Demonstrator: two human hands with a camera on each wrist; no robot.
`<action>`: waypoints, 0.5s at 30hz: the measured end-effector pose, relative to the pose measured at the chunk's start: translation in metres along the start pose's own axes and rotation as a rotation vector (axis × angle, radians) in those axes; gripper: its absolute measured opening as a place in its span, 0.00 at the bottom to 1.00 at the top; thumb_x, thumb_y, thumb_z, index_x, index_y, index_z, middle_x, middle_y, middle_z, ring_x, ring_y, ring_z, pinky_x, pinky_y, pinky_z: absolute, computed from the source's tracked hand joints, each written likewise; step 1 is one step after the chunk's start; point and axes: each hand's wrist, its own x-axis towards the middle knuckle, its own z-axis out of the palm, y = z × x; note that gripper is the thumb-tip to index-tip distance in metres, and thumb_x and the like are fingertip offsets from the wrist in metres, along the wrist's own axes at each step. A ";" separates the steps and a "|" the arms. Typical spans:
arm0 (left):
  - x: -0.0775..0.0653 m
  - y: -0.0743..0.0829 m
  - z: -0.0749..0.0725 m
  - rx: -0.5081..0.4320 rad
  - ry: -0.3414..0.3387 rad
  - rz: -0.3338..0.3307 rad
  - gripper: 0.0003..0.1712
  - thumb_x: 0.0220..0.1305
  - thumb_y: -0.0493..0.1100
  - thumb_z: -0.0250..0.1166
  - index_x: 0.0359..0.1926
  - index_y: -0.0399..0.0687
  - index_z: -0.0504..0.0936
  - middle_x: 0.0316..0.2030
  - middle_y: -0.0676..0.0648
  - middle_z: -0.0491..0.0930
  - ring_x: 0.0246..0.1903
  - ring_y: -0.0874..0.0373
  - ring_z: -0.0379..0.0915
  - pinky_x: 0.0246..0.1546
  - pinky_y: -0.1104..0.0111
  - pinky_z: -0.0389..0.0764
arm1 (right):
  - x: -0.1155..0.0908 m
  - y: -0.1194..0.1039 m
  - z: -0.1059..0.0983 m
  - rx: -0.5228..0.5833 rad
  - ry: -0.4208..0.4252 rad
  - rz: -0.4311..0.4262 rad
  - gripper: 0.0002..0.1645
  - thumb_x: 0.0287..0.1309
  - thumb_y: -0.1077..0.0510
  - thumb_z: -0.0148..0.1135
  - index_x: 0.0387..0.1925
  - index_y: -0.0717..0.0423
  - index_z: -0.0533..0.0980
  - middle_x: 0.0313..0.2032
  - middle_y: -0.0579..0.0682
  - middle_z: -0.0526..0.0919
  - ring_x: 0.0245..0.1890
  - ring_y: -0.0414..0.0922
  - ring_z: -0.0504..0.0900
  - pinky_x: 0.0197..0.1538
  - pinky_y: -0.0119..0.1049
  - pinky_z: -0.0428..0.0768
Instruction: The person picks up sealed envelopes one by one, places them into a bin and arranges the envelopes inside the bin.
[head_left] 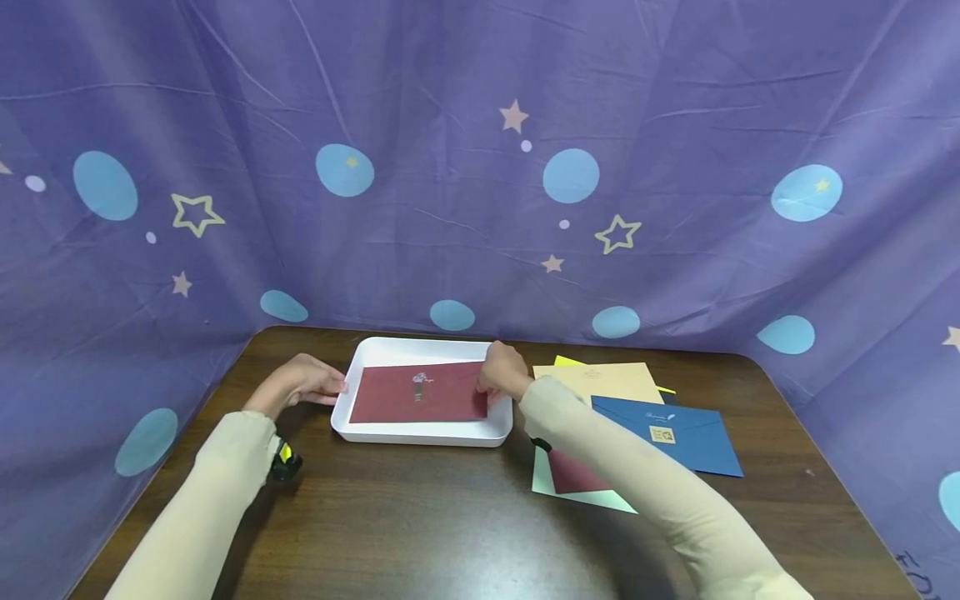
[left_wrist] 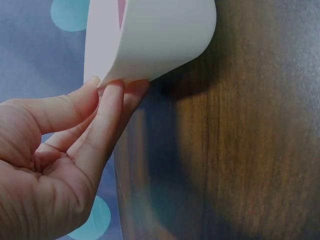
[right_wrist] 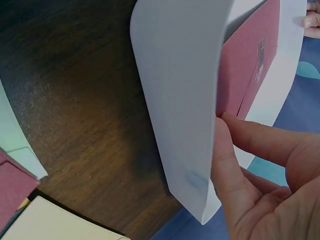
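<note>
A dark red envelope with a small printed emblem lies flat inside a white tray. My left hand pinches the tray's left rim; in the left wrist view the thumb is at the rim and the fingers press on the outer wall. At the tray's right end, my right hand reaches inside and pinches the near end of the red envelope, thumb over its edge. The right tray wall hides part of that envelope in the right wrist view.
Right of the tray lies a loose pile of envelopes: a blue one, a cream one, a mint green one and another dark red one. My right forearm crosses over them. A purple patterned curtain hangs behind the brown table.
</note>
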 end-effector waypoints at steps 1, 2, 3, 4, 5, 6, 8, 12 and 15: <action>0.000 0.000 0.000 0.000 0.000 -0.001 0.26 0.68 0.28 0.62 0.60 0.12 0.68 0.29 0.50 0.84 0.30 0.65 0.82 0.41 0.69 0.91 | 0.001 0.000 0.001 0.002 -0.001 0.002 0.09 0.50 0.67 0.76 0.30 0.64 0.80 0.25 0.58 0.87 0.24 0.51 0.90 0.29 0.38 0.91; 0.000 0.000 0.000 -0.001 0.000 -0.002 0.26 0.68 0.28 0.62 0.60 0.12 0.68 0.29 0.50 0.84 0.30 0.65 0.82 0.41 0.69 0.91 | 0.001 0.001 0.001 0.004 -0.003 0.003 0.09 0.51 0.67 0.75 0.30 0.64 0.80 0.25 0.58 0.87 0.24 0.51 0.90 0.30 0.38 0.91; 0.000 0.001 0.000 -0.001 0.001 -0.003 0.26 0.68 0.28 0.62 0.60 0.12 0.68 0.29 0.50 0.84 0.30 0.65 0.82 0.41 0.69 0.91 | 0.002 0.001 0.001 0.003 -0.007 0.005 0.10 0.51 0.68 0.75 0.30 0.65 0.79 0.25 0.58 0.87 0.24 0.51 0.90 0.30 0.39 0.91; -0.001 0.001 0.000 -0.003 0.002 -0.004 0.26 0.68 0.28 0.62 0.60 0.12 0.68 0.28 0.50 0.84 0.30 0.65 0.82 0.41 0.69 0.91 | 0.002 0.001 0.001 0.004 -0.010 0.007 0.10 0.51 0.68 0.75 0.30 0.65 0.79 0.25 0.58 0.86 0.24 0.51 0.90 0.31 0.39 0.91; -0.001 0.001 0.000 -0.006 0.002 -0.002 0.26 0.68 0.28 0.62 0.60 0.12 0.68 0.28 0.50 0.84 0.30 0.65 0.82 0.41 0.69 0.91 | 0.001 0.000 0.001 0.002 -0.011 0.006 0.10 0.51 0.68 0.76 0.31 0.65 0.80 0.25 0.58 0.86 0.24 0.51 0.90 0.30 0.39 0.91; -0.001 0.001 0.000 -0.007 0.002 0.000 0.26 0.68 0.28 0.62 0.60 0.12 0.68 0.28 0.50 0.83 0.30 0.65 0.82 0.41 0.69 0.91 | 0.001 0.000 0.001 -0.001 -0.012 0.004 0.10 0.51 0.68 0.76 0.32 0.65 0.80 0.24 0.58 0.86 0.24 0.51 0.90 0.30 0.39 0.91; -0.001 0.001 0.000 -0.008 0.004 0.000 0.26 0.68 0.28 0.62 0.60 0.12 0.69 0.28 0.50 0.83 0.30 0.65 0.82 0.41 0.69 0.91 | 0.001 0.000 0.000 -0.001 -0.015 0.004 0.10 0.51 0.67 0.76 0.33 0.66 0.80 0.24 0.58 0.86 0.24 0.51 0.90 0.29 0.39 0.91; -0.001 0.001 0.000 -0.003 0.005 -0.002 0.25 0.68 0.28 0.63 0.60 0.12 0.69 0.28 0.50 0.83 0.30 0.65 0.82 0.41 0.69 0.91 | 0.002 0.002 0.001 0.002 -0.015 -0.006 0.11 0.50 0.67 0.76 0.33 0.66 0.81 0.24 0.57 0.85 0.24 0.50 0.89 0.28 0.38 0.90; -0.001 0.001 0.000 -0.006 0.005 -0.004 0.25 0.68 0.28 0.63 0.60 0.12 0.69 0.28 0.50 0.84 0.30 0.65 0.82 0.40 0.69 0.91 | 0.002 0.004 0.002 0.007 -0.013 -0.017 0.10 0.50 0.67 0.76 0.32 0.65 0.80 0.25 0.56 0.84 0.23 0.50 0.89 0.27 0.37 0.90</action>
